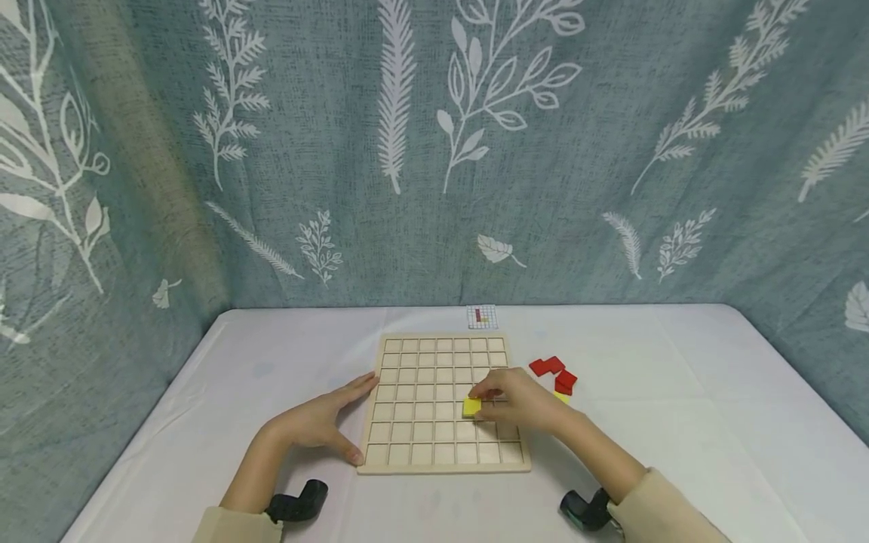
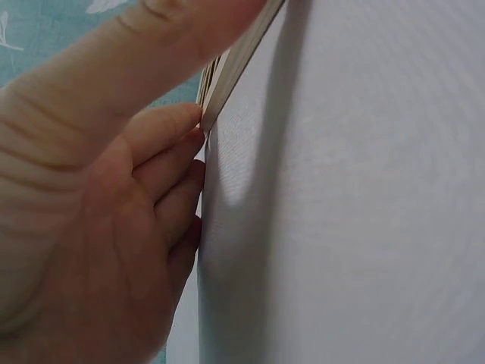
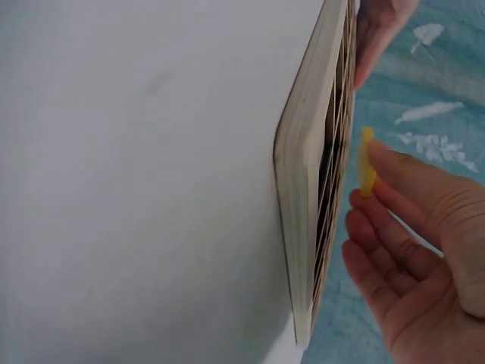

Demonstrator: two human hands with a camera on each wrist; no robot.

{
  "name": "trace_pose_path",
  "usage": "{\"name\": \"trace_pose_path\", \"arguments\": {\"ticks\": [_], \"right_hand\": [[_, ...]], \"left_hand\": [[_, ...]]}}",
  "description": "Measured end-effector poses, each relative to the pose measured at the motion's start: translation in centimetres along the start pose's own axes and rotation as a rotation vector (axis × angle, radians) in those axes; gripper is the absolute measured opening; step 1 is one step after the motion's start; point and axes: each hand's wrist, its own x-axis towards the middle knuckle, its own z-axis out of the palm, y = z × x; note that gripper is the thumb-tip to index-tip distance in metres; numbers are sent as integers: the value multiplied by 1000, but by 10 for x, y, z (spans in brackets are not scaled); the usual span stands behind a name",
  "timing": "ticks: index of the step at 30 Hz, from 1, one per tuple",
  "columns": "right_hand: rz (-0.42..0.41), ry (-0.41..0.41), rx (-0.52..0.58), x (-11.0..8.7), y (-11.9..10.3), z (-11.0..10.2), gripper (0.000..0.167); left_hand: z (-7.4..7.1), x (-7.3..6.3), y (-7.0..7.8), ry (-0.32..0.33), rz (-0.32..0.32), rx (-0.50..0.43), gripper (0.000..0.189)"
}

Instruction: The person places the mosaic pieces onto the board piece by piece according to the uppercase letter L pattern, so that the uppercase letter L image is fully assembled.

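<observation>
A wooden grid board (image 1: 444, 469) with rows of square cells lies on the table. My right hand (image 1: 519, 402) pinches a yellow square tile (image 1: 471, 408) between thumb and fingers, over the right half of the board. In the right wrist view the yellow tile (image 3: 367, 163) is held edge-on, a small gap from the board's face. My left hand (image 1: 312, 421) is spread along the board's left side, thumb at the near left corner and fingertips at the edge higher up. The left wrist view shows those straight fingers (image 2: 170, 163) touching the board's side (image 2: 227, 82).
Right of the board lie several red tiles (image 1: 565, 379), with another yellow tile (image 1: 561, 397) partly hidden behind the right hand. A small printed grid card (image 1: 482, 317) sits beyond the board's far edge. A patterned curtain (image 1: 421, 226) hangs behind the white table (image 1: 679, 422).
</observation>
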Motion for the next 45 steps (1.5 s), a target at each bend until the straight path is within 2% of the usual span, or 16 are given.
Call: {"name": "trace_pose_path", "arguments": {"ticks": [7, 14, 22, 29, 39, 45], "right_hand": [[-32, -35, -56, 5, -3, 2, 21], [-59, -27, -97, 7, -4, 5, 22], [5, -34, -154, 12, -8, 10, 22], [29, -44, -138, 13, -12, 9, 21], [-1, -31, -88, 14, -12, 10, 23], [44, -16, -54, 14, -14, 5, 28]], "left_hand": [[1, 0, -1, -6, -11, -18, 116], [1, 0, -1, -14, 2, -27, 116], [1, 1, -1, -13, -22, -33, 116], [1, 1, -2, -13, -10, -23, 115], [1, 2, -3, -16, -2, -27, 115], [2, 3, -4, -7, -8, -25, 115]]}}
